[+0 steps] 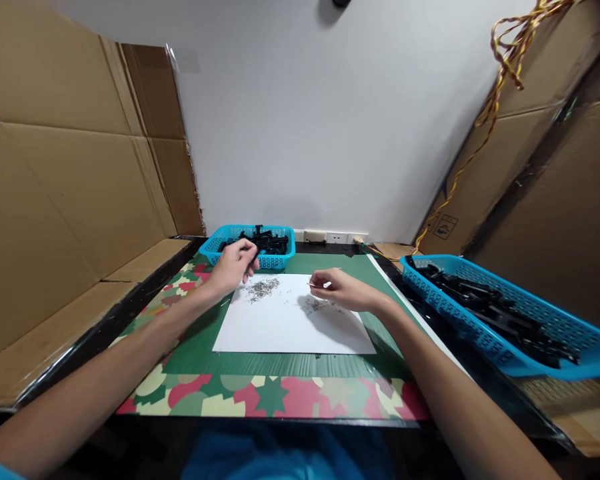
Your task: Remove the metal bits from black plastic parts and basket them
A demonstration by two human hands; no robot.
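My left hand (237,265) is closed in front of the back blue basket (210,250), over the far left edge of a white sheet (290,333). A bit of a black part (251,267) shows between its fingers, mostly hidden. Above the right side of the sheet, my right hand (339,289) pinches a thin metal pin (312,285) that points left. Two loose heaps of small metal pins lie on the paper: a dense left pile (263,288) and a looser right pile (320,305), partly under my right hand.
Black plastic parts (275,241) fill the back basket. On the right stands a longer blue basket (525,300) with more black parts (495,303). A green mat (280,365) with a patterned border lies under the paper. Cardboard walls flank both sides; a yellow twisted cable (473,157) hangs right.
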